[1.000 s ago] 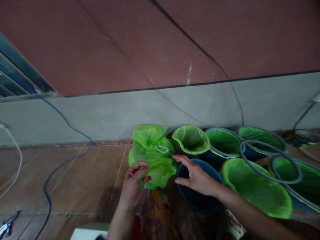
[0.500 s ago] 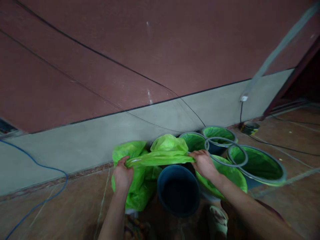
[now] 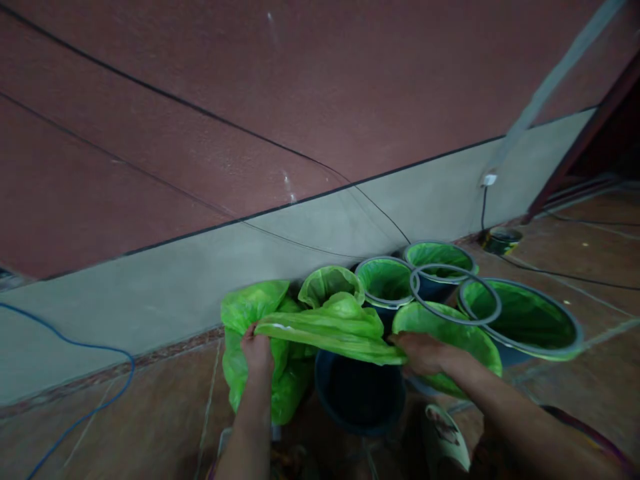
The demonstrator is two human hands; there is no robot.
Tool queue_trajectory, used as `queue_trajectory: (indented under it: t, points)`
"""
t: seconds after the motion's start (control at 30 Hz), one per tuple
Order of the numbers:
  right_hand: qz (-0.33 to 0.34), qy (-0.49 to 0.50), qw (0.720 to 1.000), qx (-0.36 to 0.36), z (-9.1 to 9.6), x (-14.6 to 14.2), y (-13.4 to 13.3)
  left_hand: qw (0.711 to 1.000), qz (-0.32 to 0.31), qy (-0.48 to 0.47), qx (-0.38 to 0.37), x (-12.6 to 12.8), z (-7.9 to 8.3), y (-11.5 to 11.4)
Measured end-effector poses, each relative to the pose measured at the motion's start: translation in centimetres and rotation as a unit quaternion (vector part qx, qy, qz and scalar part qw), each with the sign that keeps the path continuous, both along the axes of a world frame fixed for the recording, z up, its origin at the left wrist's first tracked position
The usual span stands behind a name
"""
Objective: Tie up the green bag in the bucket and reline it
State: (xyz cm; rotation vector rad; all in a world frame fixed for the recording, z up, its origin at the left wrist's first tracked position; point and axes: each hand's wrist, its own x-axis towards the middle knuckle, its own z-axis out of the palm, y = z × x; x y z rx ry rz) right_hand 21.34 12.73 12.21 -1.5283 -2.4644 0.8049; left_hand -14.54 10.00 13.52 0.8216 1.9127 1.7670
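Observation:
A bright green plastic bag (image 3: pixel 325 331) is stretched sideways between my two hands. My left hand (image 3: pixel 259 350) pinches its left end, and my right hand (image 3: pixel 420 352) is closed on the right end. Below the bag stands a dark blue bucket (image 3: pixel 360 400) with no liner showing, its far rim hidden by the plastic. Behind my left hand sits a pile of green bags (image 3: pixel 250 307). Close to my right hand is a bucket lined in green (image 3: pixel 450 333), with a loose grey ring (image 3: pixel 493 313) lying across it and its neighbours.
More green-lined buckets with grey rims stand along the wall, including a wide one (image 3: pixel 530 320) at right. A small can (image 3: pixel 503 240) sits near the wall. A blue cable (image 3: pixel 133 363) runs over the floor at left. A shoe (image 3: pixel 445 433) shows beside the blue bucket.
The bag has gone from a narrow, tight band to a wider, looser sheet and dropped lower over the blue bucket. My right hand has moved down. The view has shifted slightly.

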Motion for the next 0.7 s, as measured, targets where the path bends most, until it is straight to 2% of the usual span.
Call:
queue_trajectory:
  t: [0.07,0.13,0.23,0.3,0.4,0.5,0.6,0.7]
  points:
    - [0.022,0.05,0.998,-0.025,1.0,-1.1,-0.4,0.999,-0.033,0.027,0.013,1.6,0.3,0.2]
    - [0.041,0.145,0.988,-0.031,2.4,-3.1,-0.7,0.996,-0.058,0.07,0.018,3.5,0.6,0.2]
    - [0.042,0.247,0.968,0.004,3.7,-6.7,-1.3,0.983,-0.119,0.134,0.035,6.3,1.0,-0.2]
    - [0.028,0.264,0.964,0.036,3.8,-8.7,-1.7,0.972,-0.156,0.173,0.041,7.9,1.1,-0.6]
    - [0.037,0.261,0.964,0.028,3.1,-10.8,-2.1,0.952,-0.181,0.244,0.032,9.2,1.1,-1.0]
    - [0.026,0.24,0.969,0.045,2.6,-11.3,-2.0,0.933,-0.174,0.314,0.021,9.3,0.9,-0.9]
    - [-0.026,0.236,0.964,0.124,2.9,-10.2,-1.0,0.916,-0.167,0.364,0.007,8.5,0.7,-0.7]
    - [-0.104,0.249,0.94,0.21,3.7,-8.0,0.4,0.909,-0.158,0.385,-0.022,7.6,0.6,-0.5]
